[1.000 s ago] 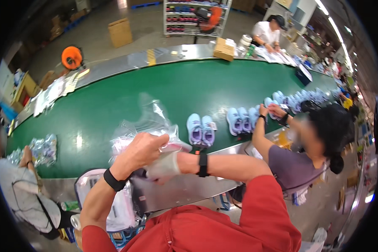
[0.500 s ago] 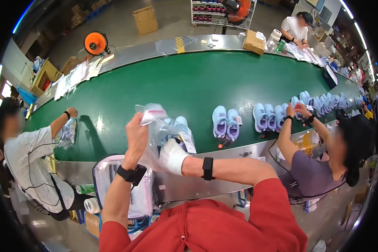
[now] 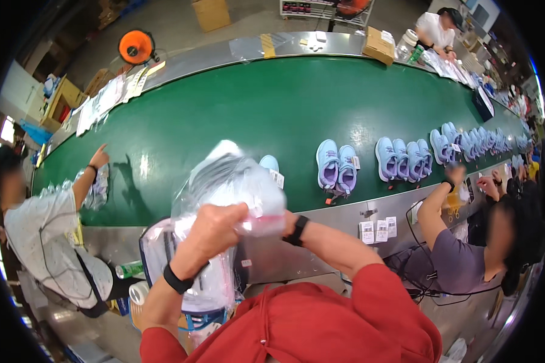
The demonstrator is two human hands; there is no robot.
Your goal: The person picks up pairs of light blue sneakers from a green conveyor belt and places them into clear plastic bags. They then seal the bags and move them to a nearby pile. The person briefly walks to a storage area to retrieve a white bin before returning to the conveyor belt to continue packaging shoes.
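Observation:
My left hand (image 3: 215, 231) is closed on the edge of a clear plastic bag (image 3: 191, 196) with a pink strip. My right hand (image 3: 264, 198) wears a white glove and shows only blurred through the plastic, at the bag's mouth; its fingers are hidden. Within the bag lies a blurred pale shape, likely a light blue shoe. Just beyond, on the green belt (image 3: 224, 97), stands a single light blue sneaker (image 3: 269, 163) with a white tag, partly covered by the bag. To its right sits a pair of light blue sneakers (image 3: 336, 166) with lilac insides.
More sneaker pairs (image 3: 402, 158) line the belt to the right. A case of flat plastic bags (image 3: 209, 287) is by my left forearm. Co-workers sit at left (image 3: 54, 236) and right (image 3: 460, 254). A cardboard box (image 3: 378, 45) rests on the far ledge. Tags hang on the near metal edge.
The bag has been drawn over toward the gloved right hand, which is now behind plastic. My left hand has moved lower and right. The right co-worker's hands have left the sneakers.

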